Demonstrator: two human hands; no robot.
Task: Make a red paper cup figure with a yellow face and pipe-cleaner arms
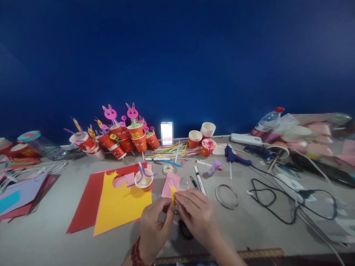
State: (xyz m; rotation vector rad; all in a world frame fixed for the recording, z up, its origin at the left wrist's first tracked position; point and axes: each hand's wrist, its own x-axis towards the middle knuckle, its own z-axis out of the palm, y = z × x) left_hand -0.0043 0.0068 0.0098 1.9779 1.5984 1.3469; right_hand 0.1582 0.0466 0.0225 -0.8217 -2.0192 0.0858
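My left hand and my right hand meet over the near middle of the table. Between their fingertips is a small yellow paper piece, partly hidden by the fingers. The right fingers pinch it; the left thumb and forefinger close on its lower end. Below the right hand a black looped handle, apparently of scissors, lies mostly covered. Just beyond the fingers lies a cut pink paper. To the left, a paper cup with purple stems stands on yellow paper with a bite cut from its edge.
Decorated red cups crowd the back left. Colourful sticks lie before a glowing phone. A blue glue gun, its black cable and a tape ring occupy the right. Markers and a purple glue stick lie nearby.
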